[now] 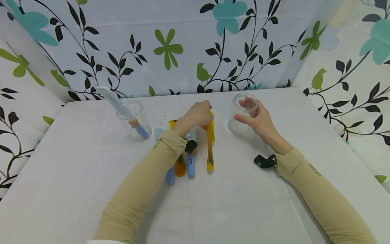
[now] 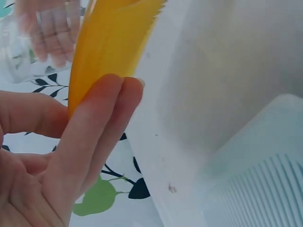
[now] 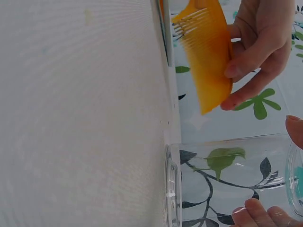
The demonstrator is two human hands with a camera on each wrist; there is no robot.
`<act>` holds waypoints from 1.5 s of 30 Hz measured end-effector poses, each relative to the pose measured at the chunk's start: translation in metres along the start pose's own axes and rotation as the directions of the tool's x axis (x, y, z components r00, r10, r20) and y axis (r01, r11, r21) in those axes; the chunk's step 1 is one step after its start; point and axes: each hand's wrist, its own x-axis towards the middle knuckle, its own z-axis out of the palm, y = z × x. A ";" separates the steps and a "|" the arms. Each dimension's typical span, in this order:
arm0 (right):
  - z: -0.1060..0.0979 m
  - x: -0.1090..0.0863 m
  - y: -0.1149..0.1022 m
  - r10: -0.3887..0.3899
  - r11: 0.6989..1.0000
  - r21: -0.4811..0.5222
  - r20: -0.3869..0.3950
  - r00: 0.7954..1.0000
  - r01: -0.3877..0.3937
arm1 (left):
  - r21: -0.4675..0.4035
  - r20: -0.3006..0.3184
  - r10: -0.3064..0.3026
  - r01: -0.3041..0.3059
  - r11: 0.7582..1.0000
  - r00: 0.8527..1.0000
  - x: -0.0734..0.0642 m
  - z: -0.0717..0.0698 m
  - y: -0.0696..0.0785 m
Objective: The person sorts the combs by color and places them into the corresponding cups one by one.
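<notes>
An orange comb [image 1: 210,149] is pinched between the thumb and fingers of my left hand [image 1: 199,114], its toothed part up at the fingers and its handle pointing toward me. In the right wrist view, this comb [image 3: 208,61] shows its teeth facing the table side. My right hand [image 1: 263,123] grips a clear jar [image 1: 234,126] standing upright near the far edge, thumb on the near side and fingers behind it. Under my left forearm lie several more combs, among them a blue-handled comb [image 1: 191,165] and an orange comb [image 1: 180,168], partly hidden by the wrist.
At the left stands a second clear jar [image 1: 129,130], with a pale blue comb [image 1: 114,100] leaning in it, teeth end above the rim. A white cloth [image 1: 225,206] covers the table. Patterned curtains [image 1: 182,78] rise behind and at both sides.
</notes>
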 end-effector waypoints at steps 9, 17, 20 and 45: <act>0.000 0.000 -0.001 0.002 1.000 -0.002 0.004 1.000 -0.002 | -0.273 -0.103 0.052 -0.079 0.959 0.993 -0.013 -0.008 -0.003; -0.001 0.000 -0.001 0.011 1.000 -0.009 -0.001 1.000 -0.011 | -0.318 -0.210 0.074 -0.140 0.938 0.975 -0.013 -0.009 -0.007; -0.001 0.000 -0.001 0.015 1.000 -0.011 -0.003 1.000 -0.015 | -0.350 -0.264 0.087 -0.180 0.919 0.961 -0.013 -0.010 -0.008; 0.000 -0.001 0.001 -0.033 0.999 -0.028 0.017 0.999 0.033 | -0.620 -0.700 -0.020 -0.593 0.514 0.714 -0.027 -0.035 0.024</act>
